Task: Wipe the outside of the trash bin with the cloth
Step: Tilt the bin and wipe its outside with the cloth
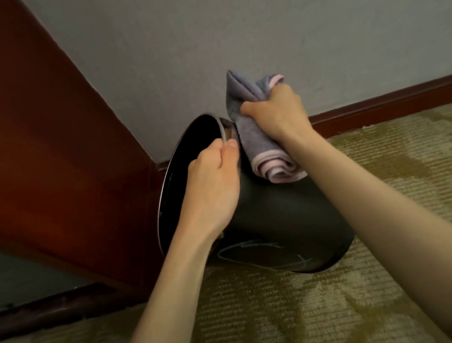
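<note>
A dark round trash bin [282, 222] with a metal rim is tilted to the left, its base on the carpet and its opening facing the wooden panel. My left hand [212, 185] grips the bin's rim at the top, fingers curled over the edge. My right hand [278, 113] is closed on a bunched grey cloth with a pink border [259, 147]. The cloth is pressed against the upper outside wall of the bin, just right of the rim, and its lower folds hang over the bin's side.
A reddish-brown wooden panel [21, 147] stands close on the left, next to the bin's opening. A grey wall [283, 25] with a dark wooden baseboard [402, 100] runs behind. Patterned green-beige carpet [276, 328] covers the floor.
</note>
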Tool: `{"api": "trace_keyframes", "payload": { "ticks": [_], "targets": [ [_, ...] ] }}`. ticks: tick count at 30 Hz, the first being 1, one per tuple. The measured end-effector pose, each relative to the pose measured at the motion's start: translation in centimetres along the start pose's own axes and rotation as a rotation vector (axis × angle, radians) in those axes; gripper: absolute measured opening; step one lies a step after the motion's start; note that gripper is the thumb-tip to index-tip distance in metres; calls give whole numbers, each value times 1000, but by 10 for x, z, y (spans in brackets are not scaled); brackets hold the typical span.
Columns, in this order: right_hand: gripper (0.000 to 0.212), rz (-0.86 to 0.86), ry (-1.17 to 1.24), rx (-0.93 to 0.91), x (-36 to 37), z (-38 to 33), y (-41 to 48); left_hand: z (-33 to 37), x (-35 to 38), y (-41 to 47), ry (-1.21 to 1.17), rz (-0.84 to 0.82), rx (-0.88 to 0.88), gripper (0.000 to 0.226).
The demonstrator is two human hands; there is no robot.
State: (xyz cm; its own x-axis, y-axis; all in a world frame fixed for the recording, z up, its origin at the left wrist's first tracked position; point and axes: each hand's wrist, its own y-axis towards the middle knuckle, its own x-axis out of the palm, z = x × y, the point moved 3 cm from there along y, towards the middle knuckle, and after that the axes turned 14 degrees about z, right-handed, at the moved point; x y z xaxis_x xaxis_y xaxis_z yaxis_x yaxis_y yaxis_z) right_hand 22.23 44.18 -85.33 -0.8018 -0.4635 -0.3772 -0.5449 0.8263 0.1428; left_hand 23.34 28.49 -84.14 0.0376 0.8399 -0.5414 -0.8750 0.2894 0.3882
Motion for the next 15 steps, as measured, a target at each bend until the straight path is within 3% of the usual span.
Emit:
{"api": "trace_keyframes", "payload": {
  "ticks": [5, 9, 13, 15],
  "targets": [
    [42, -141, -61, 25, 19, 2, 30, -2, -2, 5, 9, 4, -19, 40],
    [67, -211, -90, 55, 26, 9, 42, -1, -3, 7, 50, 6, 6, 40],
    [46, -189, -158, 71, 18, 39, 43, -7, -10, 8, 52, 11, -11, 41],
    [52, -166, -216, 109, 9, 62, 42, -14, -16, 8, 53, 21, -25, 43]
  ]
}}
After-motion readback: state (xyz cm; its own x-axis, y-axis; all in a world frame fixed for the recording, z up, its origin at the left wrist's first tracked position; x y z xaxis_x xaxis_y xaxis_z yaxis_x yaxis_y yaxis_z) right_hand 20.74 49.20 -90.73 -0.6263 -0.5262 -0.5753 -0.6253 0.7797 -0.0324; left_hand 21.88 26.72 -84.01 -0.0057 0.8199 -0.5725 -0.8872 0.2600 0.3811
